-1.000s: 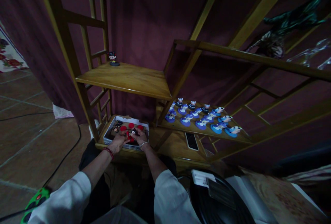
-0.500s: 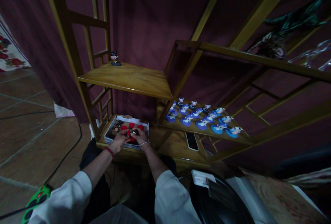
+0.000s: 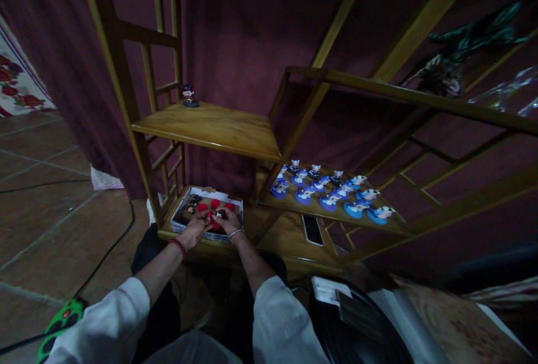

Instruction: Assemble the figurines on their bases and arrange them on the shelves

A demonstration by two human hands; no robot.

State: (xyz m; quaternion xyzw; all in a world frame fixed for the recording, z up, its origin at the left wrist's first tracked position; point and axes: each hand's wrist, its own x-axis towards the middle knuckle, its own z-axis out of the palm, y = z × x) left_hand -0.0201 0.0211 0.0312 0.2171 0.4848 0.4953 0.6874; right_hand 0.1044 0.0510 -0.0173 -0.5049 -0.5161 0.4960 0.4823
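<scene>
Both of my hands are over a shallow white cardboard box (image 3: 221,237) on the low shelf. My left hand (image 3: 195,230) is closed with its fingertips on a red round base (image 3: 209,217). My right hand (image 3: 231,222) pinches a small dark-haired figurine (image 3: 219,215) right beside that base. Whether figurine and base are joined, I cannot tell. Several red discs (image 3: 215,203) show in the box behind my fingers. Dark figurine pieces (image 3: 192,205) lie in its left part. My fingers hide the box's front middle.
One figurine (image 3: 189,96) stands on the upper left shelf (image 3: 210,128). Several blue and purple figurines (image 3: 330,200) stand in rows on the right shelf. Below them lies a phone (image 3: 312,230). Wooden posts frame the shelves. A black round seat (image 3: 357,325) is at lower right.
The view has shifted very slightly. My hands stay in the same place over the box, with the figurine and the red base still in my fingers.
</scene>
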